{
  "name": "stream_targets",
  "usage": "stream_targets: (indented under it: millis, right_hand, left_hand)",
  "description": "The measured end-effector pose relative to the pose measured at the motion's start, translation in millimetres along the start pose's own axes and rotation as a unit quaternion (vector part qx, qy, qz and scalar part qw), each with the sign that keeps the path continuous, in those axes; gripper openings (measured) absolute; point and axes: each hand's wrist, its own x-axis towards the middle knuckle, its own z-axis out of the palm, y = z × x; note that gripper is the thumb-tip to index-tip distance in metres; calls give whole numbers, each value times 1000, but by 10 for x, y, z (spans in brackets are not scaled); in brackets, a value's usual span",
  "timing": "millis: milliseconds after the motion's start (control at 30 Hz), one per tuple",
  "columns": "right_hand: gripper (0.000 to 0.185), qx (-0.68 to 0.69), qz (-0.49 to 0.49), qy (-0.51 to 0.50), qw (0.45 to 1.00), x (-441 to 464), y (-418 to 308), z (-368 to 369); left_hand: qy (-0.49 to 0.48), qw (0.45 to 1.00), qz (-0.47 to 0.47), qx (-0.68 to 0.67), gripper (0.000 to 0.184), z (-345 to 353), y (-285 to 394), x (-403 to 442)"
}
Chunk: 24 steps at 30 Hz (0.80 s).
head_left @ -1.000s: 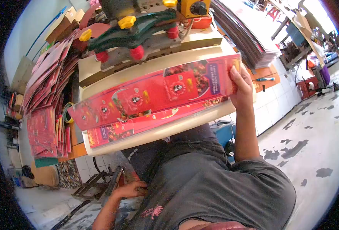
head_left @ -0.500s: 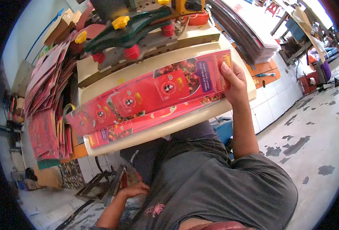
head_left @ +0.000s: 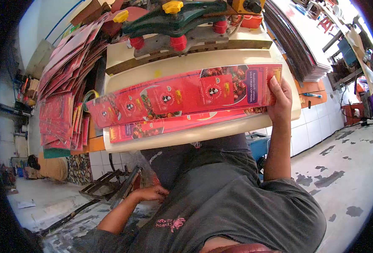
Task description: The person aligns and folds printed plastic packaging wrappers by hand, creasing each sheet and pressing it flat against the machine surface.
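Note:
My right hand (head_left: 281, 96) pinches the right end of a long red printed strip (head_left: 182, 96), thumb on top and fingers underneath. The strip shows food pictures and panda logos and looks glossy. Beneath it lies a second red printed strip (head_left: 146, 127), partly covered, on the cream work surface (head_left: 186, 135). Down by my lap, my left hand (head_left: 151, 193) has its fingers curled inward; whatever they hold, if anything, is hidden. Clear plastic and something reddish show just above that hand, near a dark metal frame (head_left: 110, 184).
A dark green clamp bar (head_left: 176, 20) with yellow knobs and red cylinders stands behind the strips. Stacked red printed sheets (head_left: 64, 105) lean at the left. A tall pile of sheets (head_left: 298, 46) stands at the right, near a blue cutter (head_left: 311, 95).
My view has shifted, so the work surface appears higher and further right. My right hand still grips the strip's end, and the strip lies slightly more level. My left hand remains low.

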Motion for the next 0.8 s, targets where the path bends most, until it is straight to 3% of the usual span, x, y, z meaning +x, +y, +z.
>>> stream_targets:
  millis: [167, 233, 367, 433, 533, 667, 733, 800]
  right_hand:
    - [41, -15, 0, 3, 1000, 29, 8, -40]
    - [41, -9, 5, -4, 1000, 37, -16, -18]
    - [41, 2, 17, -3, 1000, 26, -5, 8]
    - [41, -1, 17, 0, 1000, 22, 2, 6]
    - [39, 3, 23, -4, 1000, 19, 34, -33]
    - [37, 24, 24, -18, 999, 24, 19, -6]
    - [37, 22, 23, -19, 999, 26, 32, -22]
    - [37, 21, 23, -19, 999, 15, 50, -35]
  left_hand:
    - [-13, 999, 0, 42, 18, -40, 44, 32]
    - [-89, 994, 31, 63, 27, -97, -215, 136]
    - [-54, 996, 11, 70, 38, -171, -208, 113]
    - [-116, 993, -18, 29, 42, -218, -304, 139]
    - [-98, 990, -76, -63, 39, -316, -296, 130]
    - [-77, 994, -81, -4, 40, -238, 48, -12]
    - [-17, 996, -77, -39, 43, -124, 130, -94]
    - [-25, 991, -98, -91, 41, -56, 88, -107]
